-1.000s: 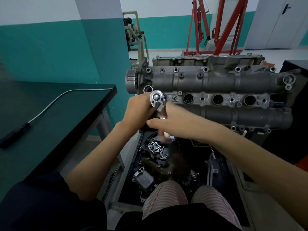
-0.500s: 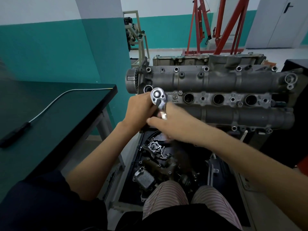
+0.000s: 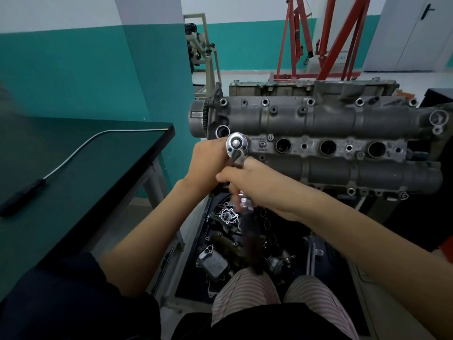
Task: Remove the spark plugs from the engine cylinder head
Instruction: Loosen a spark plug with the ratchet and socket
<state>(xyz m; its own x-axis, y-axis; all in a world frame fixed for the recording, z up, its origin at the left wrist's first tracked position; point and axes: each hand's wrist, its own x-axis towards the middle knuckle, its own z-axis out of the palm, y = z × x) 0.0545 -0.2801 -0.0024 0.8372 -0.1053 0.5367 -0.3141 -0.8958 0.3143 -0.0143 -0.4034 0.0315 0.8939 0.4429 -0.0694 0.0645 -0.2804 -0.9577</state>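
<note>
Ratchet head sits over the leftmost plug well of the cylinder head, chrome face up toward the camera. The left hand cups in at the head's nine o'clock, fingers curled around whatever sits beneath it, though the socket itself is hidden. The right hand comes in from four o'clock, fingers wrapped tight on the ratchet handle, which blurs out below at six o'clock. Three open wells line up toward three o'clock. No spark plug is visible. Off at nine o'clock, a flexible pickup tool lies on the table.
</note>
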